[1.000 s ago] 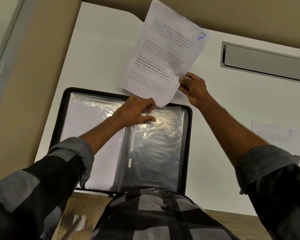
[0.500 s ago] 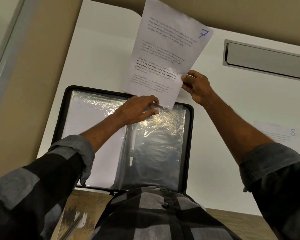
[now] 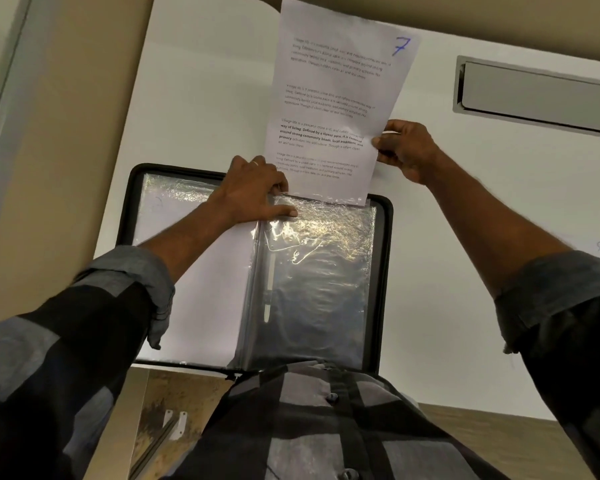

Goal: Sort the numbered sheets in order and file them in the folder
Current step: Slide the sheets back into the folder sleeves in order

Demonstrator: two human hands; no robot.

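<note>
Though crinkled, glossy sleeve [image 3: 326, 271]; smooth sheet [image 3: 333, 98]

Black-and-grey check shirt [image 3: 312, 427] with dark buttons [image 3: 332, 397] down the front, sleeves [image 3: 66, 341] rolled to the forearms, lighter grey-blue cuffs [image 3: 136, 271] showing. Thin pale ring [image 3: 254, 163] on one finger of the left hand [image 3: 253, 192].

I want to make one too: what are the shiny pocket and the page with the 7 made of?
Shiny pocket: looks like thin clear plastic, glossy; it crinkles and glints. Page with the 7: probably plain matte paper; it carries print and curves softly.
</note>
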